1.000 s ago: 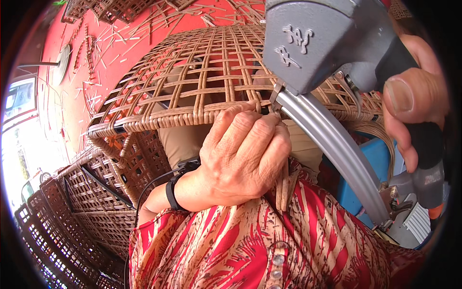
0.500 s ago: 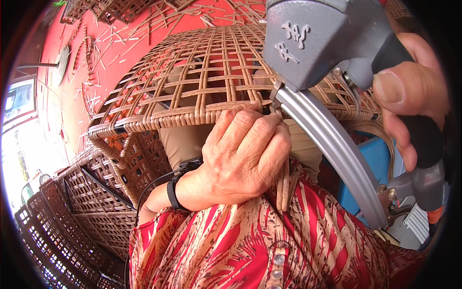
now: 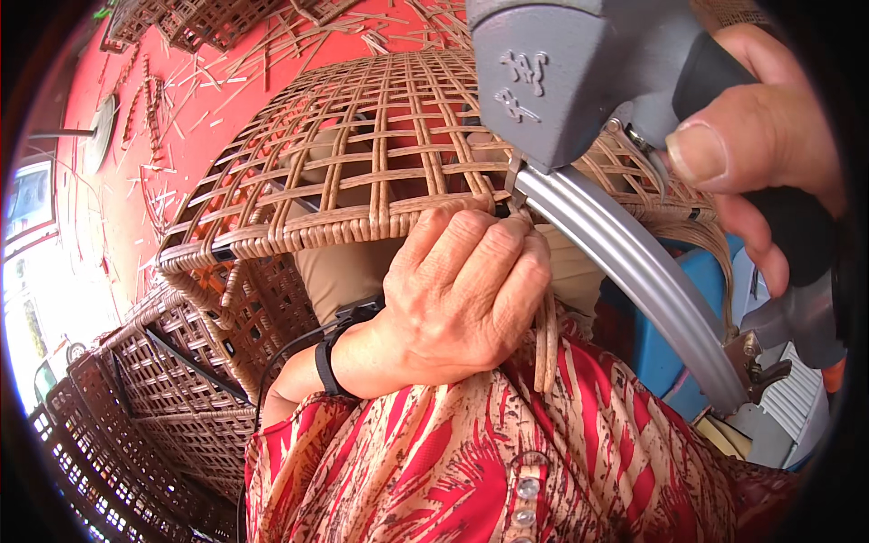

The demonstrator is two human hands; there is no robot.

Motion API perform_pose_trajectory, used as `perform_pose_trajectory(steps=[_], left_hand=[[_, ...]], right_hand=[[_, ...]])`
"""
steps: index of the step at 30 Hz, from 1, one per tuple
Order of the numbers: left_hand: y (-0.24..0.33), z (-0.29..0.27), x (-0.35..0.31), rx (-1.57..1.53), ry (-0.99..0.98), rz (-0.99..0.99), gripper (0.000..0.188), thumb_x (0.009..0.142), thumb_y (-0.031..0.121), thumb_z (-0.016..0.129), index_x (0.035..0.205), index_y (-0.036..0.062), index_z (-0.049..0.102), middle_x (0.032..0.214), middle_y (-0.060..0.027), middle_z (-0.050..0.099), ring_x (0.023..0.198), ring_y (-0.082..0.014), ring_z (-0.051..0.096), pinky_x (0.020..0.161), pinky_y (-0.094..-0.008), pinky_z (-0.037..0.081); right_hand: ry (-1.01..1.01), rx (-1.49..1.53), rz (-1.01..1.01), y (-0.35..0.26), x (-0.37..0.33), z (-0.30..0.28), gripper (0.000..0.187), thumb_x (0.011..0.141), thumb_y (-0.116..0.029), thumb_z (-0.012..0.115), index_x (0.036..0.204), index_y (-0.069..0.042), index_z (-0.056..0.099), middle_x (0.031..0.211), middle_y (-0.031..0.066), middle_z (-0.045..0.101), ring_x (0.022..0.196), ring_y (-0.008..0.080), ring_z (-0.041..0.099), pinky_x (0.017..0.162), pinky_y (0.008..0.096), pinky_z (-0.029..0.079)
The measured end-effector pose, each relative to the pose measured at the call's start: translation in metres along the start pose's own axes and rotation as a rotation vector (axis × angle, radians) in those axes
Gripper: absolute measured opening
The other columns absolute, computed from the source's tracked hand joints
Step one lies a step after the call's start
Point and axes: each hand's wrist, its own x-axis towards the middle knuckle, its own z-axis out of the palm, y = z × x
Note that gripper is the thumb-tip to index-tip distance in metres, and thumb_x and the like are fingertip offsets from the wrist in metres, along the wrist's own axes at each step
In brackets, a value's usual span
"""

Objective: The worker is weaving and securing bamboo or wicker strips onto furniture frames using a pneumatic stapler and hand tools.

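A brown woven wicker frame (image 3: 362, 136) lies across my lap, its near edge wrapped in cane strips. At that edge my left hand (image 3: 466, 294) is closed on the cane strips (image 3: 545, 339), whose loose ends hang below the fingers. A grey staple gun (image 3: 552, 81) with a long curved silver magazine (image 3: 634, 281) is gripped by my right hand (image 3: 756, 145). The gun's nose rests at the wrapped edge, just beyond my left knuckles. The fingertips of my left hand are hidden behind the hand.
More woven wicker pieces (image 3: 190, 389) stand to the left. Cut cane scraps (image 3: 262, 54) litter the red floor (image 3: 217, 100) at the far side. A blue container (image 3: 674, 308) stands at the right, beside a white ribbed piece (image 3: 787, 389). A round grey base (image 3: 102, 133) stands far left.
The staple gun and my right hand have shifted slightly left and up. My left hand keeps its grip, and the hanging strip ends have swung a little to the right.
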Motion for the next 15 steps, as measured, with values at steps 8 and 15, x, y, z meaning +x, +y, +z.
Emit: perform_pose_trajectory(steps=[8, 15], left_hand=[[-0.007, 0.008, 0.000, 0.015, 0.024, 0.061, 0.031, 0.066, 0.016, 0.066, 0.093, -0.0001, 0.065, 0.098, -0.0128, 0.064, 0.085, -0.0255, 0.063, 0.077, -0.0393, 0.054], [-0.009, 0.011, 0.001, 0.029, 0.006, 0.060, 0.033, 0.066, 0.014, 0.066, 0.096, 0.0008, 0.065, 0.097, -0.0097, 0.065, 0.086, -0.0245, 0.063, 0.078, -0.0385, 0.053]], right_hand=[[-0.060, -0.048, 0.082, -0.026, -0.005, 0.006, 0.067, 0.087, -0.038, 0.071, 0.131, 0.007, 0.046, 0.069, 0.0131, 0.062, 0.048, 0.0170, 0.060, 0.044, 0.0297, 0.052], [0.081, 0.173, -0.062, 0.011, -0.029, 0.011, 0.069, 0.080, -0.033, 0.078, 0.129, 0.007, 0.050, 0.073, 0.0095, 0.061, 0.051, 0.0145, 0.058, 0.049, 0.0260, 0.050]])
